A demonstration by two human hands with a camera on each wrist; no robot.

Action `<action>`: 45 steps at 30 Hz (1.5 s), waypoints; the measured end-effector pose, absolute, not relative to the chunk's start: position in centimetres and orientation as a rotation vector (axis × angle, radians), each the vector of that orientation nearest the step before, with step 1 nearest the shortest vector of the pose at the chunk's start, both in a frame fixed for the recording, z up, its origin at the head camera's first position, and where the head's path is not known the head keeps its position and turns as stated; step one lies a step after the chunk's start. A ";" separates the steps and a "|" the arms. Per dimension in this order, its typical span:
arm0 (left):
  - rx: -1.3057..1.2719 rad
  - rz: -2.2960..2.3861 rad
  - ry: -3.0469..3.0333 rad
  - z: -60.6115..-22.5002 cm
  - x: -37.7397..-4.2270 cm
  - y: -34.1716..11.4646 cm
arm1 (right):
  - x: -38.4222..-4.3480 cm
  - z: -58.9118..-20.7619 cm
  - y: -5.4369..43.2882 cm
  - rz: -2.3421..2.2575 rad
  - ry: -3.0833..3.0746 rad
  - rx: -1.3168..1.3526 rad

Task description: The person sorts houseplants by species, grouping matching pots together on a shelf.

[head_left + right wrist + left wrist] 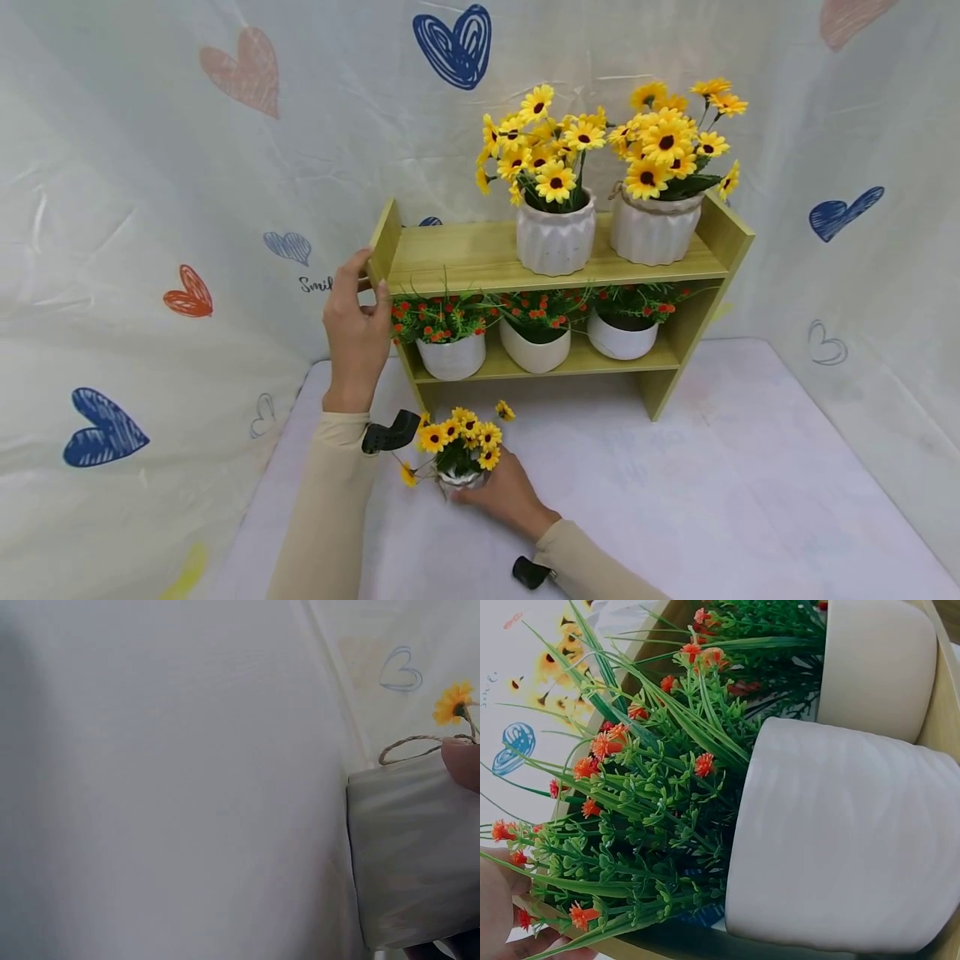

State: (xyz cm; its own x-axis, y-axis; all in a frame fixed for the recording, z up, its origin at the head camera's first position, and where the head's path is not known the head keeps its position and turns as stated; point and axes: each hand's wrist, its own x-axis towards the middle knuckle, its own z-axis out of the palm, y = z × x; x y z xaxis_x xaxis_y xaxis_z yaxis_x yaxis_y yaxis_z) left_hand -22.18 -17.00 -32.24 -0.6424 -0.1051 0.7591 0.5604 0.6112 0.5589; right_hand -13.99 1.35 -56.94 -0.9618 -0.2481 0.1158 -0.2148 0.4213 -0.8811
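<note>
My right hand (512,497) grips a small white pot (412,855) of yellow artificial flowers (461,433), low over the table in front of the shelf. A twine bow (409,746) sits at the pot's rim. My left hand (357,329) holds the left side panel of a two-tier wooden shelf (453,250), thumb on the near side and fingers behind. Close to that hand on the lower tier is a white pot (840,840) of green plants with orange-red flowers (607,742).
Two white pots of yellow flowers, one mid-board (557,237) and one at the right (654,229), stand on the upper tier. Two more white pots (536,346) of red-flowered greenery share the lower tier. A curtain (150,333) with printed hearts surrounds the white table (735,467).
</note>
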 end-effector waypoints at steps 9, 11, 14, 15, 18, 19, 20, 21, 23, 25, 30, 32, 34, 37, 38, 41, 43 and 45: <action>-0.359 -1.056 -2.028 -31.9 -22.2 -16.9 | -11.8 -56.8 3.8 -1.658 2.639 -0.438; -0.361 -1.059 -2.028 -31.8 -22.2 -16.9 | -11.2 -56.7 4.6 -1.661 2.655 -0.433; -0.364 -1.060 -2.025 -31.8 -22.2 -16.9 | -10.4 -56.3 5.9 -1.698 2.653 -0.421; -0.364 -1.058 -2.024 -31.8 -22.2 -16.9 | -10.2 -55.9 6.3 -1.712 2.651 -0.416; -0.364 -1.059 -2.025 -31.8 -22.2 -16.9 | -9.5 -54.3 7.4 -1.790 2.616 -0.383; -0.364 -1.059 -2.028 -31.8 -22.2 -16.9 | -9.3 -53.5 7.8 -1.816 2.608 -0.367; -0.364 -1.058 -2.029 -31.8 -22.2 -16.9 | -9.0 -52.6 8.1 -1.839 2.611 -0.369; -0.364 -1.059 -2.031 -31.9 -22.2 -16.9 | -8.9 -51.7 8.5 -1.848 2.624 -0.366; -0.363 -1.061 -2.032 -31.9 -22.2 -16.9 | -8.6 -49.8 9.1 -1.871 2.654 -0.391; -0.361 -1.062 -2.032 -31.9 -22.2 -16.8 | -8.4 -47.6 9.8 -1.895 2.693 -0.462; -0.361 -1.067 -2.032 -32.0 -22.1 -16.7 | -8.6 -42.0 11.0 -1.972 2.753 -0.769; -0.363 -1.065 -2.034 -32.0 -22.1 -16.7 | -8.9 -39.7 11.3 -1.976 2.791 -0.892; -0.364 -1.062 -2.035 -32.0 -22.1 -16.7 | -9.3 -37.5 11.3 -1.970 2.828 -0.991; -0.360 -1.056 -2.036 -32.0 -22.1 -16.7 | -10.2 -34.5 11.1 -1.985 2.856 -1.081; -0.358 -1.056 -2.036 -32.0 -22.1 -16.8 | -10.6 -33.5 10.9 -1.997 2.869 -1.102; -0.350 -1.055 -2.040 -32.0 -22.1 -16.8 | -12.0 -30.9 9.9 -2.072 2.850 -1.180; -0.339 -1.063 -2.044 -32.0 -22.0 -16.8 | -13.0 -29.4 9.1 -2.093 2.874 -1.220; -0.332 -1.073 -2.049 -32.1 -22.0 -16.9 | -14.1 -28.0 8.1 -2.120 2.872 -1.246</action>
